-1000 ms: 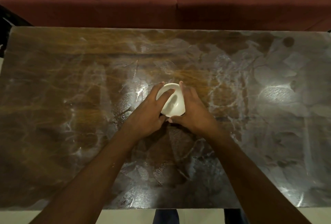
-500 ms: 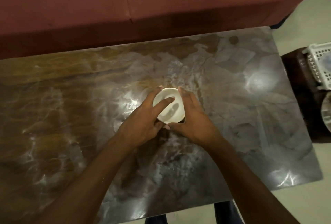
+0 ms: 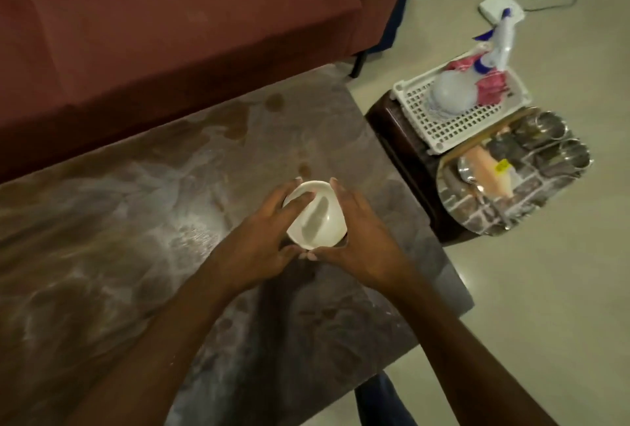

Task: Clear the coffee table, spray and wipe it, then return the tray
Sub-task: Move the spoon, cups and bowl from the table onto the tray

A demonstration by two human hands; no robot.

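A small white bowl (image 3: 318,217) is held tilted over the brown marbled coffee table (image 3: 119,238), near its right end. My left hand (image 3: 259,241) grips the bowl's left side and my right hand (image 3: 361,241) cups its right side. To the right, on a dark side stool (image 3: 402,153), stand a white perforated basket (image 3: 453,119) and a shiny metal tray (image 3: 518,183). The basket holds a spray bottle (image 3: 491,61) and a pink cloth (image 3: 491,85). The tray carries a few small items.
A dark red sofa (image 3: 170,27) runs along the table's far side. Pale floor lies to the right, with a white box and cable (image 3: 501,10) at the back. My leg (image 3: 378,401) shows below the table's near edge.
My view has swung right, bringing the stool, basket and tray fully into sight. Both hands still hold the white bowl, now nearer the table's right end.
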